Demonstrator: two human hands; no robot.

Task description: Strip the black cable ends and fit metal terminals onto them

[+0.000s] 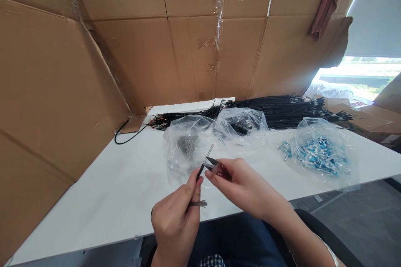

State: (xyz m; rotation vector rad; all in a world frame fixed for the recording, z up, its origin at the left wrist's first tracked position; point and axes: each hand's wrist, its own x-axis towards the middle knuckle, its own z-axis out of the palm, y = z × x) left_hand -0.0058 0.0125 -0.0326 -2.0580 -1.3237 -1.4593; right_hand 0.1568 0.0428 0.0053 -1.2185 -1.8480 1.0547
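I saw L hand [177,217] pinching a thin black wire [202,166] upright, just above table edge [103,200]. R hand [242,185] gripped small red-handled snips [216,167], tips touching the wire, near clear bags [188,146].

Makeshift assembly workbench: cardboard screens [131,50], bundled black wires [282,110], bagged small parts [319,150].

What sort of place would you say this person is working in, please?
Probably a small assembly workstation: a white table screened by cardboard walls, a black wire bundle, and bagged blue parts.
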